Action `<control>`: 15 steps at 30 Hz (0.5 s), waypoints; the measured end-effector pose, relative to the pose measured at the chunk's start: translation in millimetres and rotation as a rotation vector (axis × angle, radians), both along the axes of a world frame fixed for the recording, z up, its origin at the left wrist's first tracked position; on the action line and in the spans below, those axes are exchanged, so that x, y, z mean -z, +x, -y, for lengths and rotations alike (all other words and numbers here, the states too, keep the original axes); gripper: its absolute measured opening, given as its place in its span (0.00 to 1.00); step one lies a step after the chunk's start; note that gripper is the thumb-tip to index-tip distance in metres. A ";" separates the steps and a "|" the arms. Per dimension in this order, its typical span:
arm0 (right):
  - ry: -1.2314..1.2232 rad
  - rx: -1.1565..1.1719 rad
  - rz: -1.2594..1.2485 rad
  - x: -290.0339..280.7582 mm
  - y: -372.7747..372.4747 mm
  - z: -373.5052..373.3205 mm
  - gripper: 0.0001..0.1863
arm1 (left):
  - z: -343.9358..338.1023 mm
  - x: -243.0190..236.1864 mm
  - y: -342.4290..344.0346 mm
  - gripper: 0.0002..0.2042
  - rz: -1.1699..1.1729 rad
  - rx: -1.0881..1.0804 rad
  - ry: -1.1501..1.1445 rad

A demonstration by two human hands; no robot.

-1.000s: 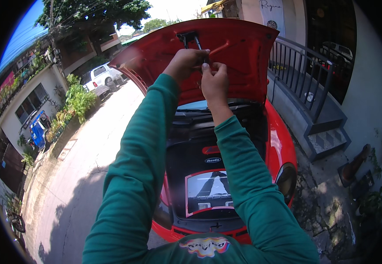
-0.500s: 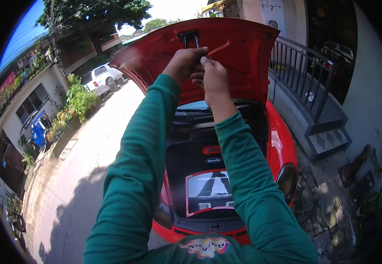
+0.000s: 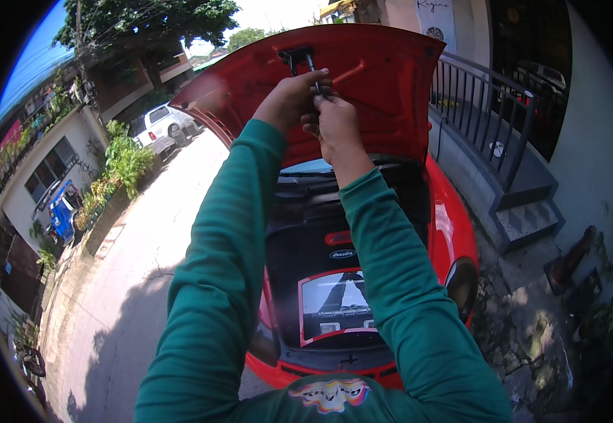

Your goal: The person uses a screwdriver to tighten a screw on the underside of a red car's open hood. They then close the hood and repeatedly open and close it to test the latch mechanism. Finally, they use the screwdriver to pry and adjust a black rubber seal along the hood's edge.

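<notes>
A red car hood point(image 3: 384, 99) stands raised in front of me, its underside facing me. A black latch bracket point(image 3: 294, 53) is fixed near its top edge. From there a slim, partly shiny rod point(image 3: 312, 63) runs down between my hands; whether it is a tool or part of the latch I cannot tell. My left hand point(image 3: 287, 99) is closed around the rod, with fingers curled over it. Just below and to the right, my right hand point(image 3: 338, 125) pinches the rod's lower end. Both arms are stretched up, and the fingers partly hide the rod.
Below my arms lies the open front compartment with black trim point(image 3: 306, 247) and a framed clear panel point(image 3: 333, 303). A railing point(image 3: 486, 106) and steps point(image 3: 525, 222) stand at right. On the left are the road point(image 3: 130, 282), plants point(image 3: 126, 162) and a parked white vehicle point(image 3: 162, 121).
My right hand has shifted slightly left and down, and more of the rod shows between my hands. The left hand has moved slightly left.
</notes>
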State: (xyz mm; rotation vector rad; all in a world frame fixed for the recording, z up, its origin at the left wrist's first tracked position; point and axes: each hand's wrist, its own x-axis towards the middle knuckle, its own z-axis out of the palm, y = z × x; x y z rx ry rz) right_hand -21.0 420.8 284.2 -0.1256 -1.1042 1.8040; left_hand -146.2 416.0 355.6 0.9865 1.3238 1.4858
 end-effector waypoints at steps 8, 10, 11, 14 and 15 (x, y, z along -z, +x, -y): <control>-0.115 -0.029 -0.071 -8.0 8.7 11.8 0.13 | 9.3 -4.5 -11.0 0.14 -0.092 0.107 -0.022; -0.152 -0.050 -0.114 -3.9 5.5 5.4 0.14 | 9.2 -5.3 -6.1 0.14 -0.048 0.104 -0.022; -0.229 -0.130 -0.185 -2.4 6.5 -3.0 0.14 | 8.2 -5.8 -0.6 0.14 -0.018 0.056 0.008; -0.291 -0.192 -0.206 3.5 8.9 -2.5 0.13 | 12.6 -2.9 7.1 0.15 -0.052 -0.047 0.101; -0.283 -0.182 -0.181 4.4 9.5 0.9 0.13 | 14.2 -1.8 8.4 0.15 -0.084 -0.074 0.133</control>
